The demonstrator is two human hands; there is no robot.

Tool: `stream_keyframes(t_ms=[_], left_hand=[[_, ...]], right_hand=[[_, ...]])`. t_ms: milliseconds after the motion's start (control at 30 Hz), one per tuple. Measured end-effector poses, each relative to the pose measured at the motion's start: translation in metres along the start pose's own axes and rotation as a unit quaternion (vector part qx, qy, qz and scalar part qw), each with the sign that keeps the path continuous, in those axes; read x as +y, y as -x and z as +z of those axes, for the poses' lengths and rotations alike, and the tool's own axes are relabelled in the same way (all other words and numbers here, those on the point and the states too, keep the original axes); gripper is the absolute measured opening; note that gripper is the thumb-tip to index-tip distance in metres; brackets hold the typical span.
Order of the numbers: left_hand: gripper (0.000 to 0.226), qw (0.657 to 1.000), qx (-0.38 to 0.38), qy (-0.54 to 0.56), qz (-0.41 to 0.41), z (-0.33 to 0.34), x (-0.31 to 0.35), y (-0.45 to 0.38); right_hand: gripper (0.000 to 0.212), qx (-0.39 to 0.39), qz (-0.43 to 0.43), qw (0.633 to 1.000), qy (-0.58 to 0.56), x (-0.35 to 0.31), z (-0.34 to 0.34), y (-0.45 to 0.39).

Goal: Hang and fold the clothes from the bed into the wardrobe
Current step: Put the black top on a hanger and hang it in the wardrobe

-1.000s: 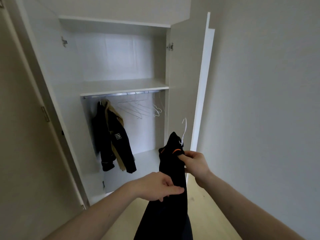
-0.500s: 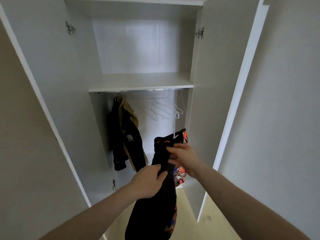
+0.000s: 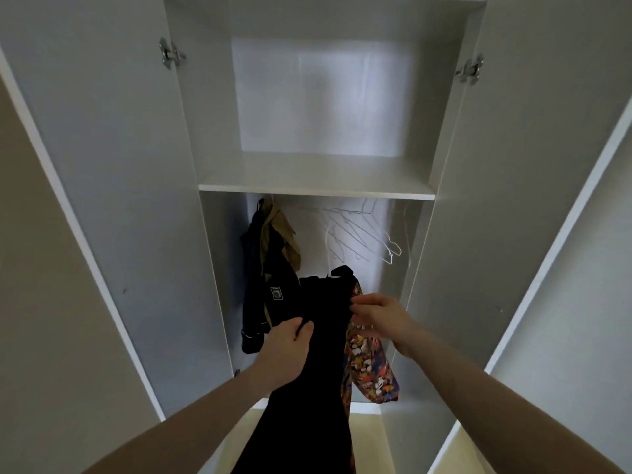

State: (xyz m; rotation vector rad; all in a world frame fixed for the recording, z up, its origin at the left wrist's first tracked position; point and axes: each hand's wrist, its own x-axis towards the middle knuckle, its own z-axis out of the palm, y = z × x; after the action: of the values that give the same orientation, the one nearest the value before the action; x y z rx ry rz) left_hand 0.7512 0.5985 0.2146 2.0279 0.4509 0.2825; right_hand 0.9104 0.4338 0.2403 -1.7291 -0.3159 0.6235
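Softly draped black garment (image 3: pixel 318 354), gripped by left hand (image 3: pixel 287 347) and right hand (image 3: pixel 379 316).

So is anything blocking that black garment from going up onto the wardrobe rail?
Nothing visible does. Both hands, left hand and right hand, hold the black garment below the empty hangers; the hanging jackets sit off to the left. The rail itself is hidden behind the shelf.
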Motion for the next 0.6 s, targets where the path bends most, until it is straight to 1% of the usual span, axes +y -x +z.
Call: stream_keyframes(t_ms=[100, 233, 433, 533, 600], left_hand=[[0.042, 0.999, 0.027, 0.009, -0.015, 0.005, -0.01, -0.031], [0.039, 0.997, 0.047, 0.052, -0.03, 0.008, -0.026, -0.077], [0.04, 0.995, 0.062, 0.06, -0.044, 0.009, -0.047, -0.142], [0.04, 0.995, 0.065, 0.065, -0.047, 0.013, -0.056, -0.171], [0.04, 0.995, 0.072, 0.056, -0.05, 0.016, -0.061, -0.191]], right_hand=[[0.018, 0.009, 0.003, 1.0, 0.025, 0.002, -0.011, -0.033], [0.017, 0.023, 0.009, 0.998, 0.053, -0.003, -0.018, -0.075], [0.021, 0.054, 0.025, 0.995, 0.081, -0.004, -0.021, -0.154], [0.022, 0.073, 0.039, 0.993, 0.084, 0.004, -0.02, -0.195], [0.024, 0.072, 0.048, 0.991, 0.106, 0.013, -0.02, -0.223]])
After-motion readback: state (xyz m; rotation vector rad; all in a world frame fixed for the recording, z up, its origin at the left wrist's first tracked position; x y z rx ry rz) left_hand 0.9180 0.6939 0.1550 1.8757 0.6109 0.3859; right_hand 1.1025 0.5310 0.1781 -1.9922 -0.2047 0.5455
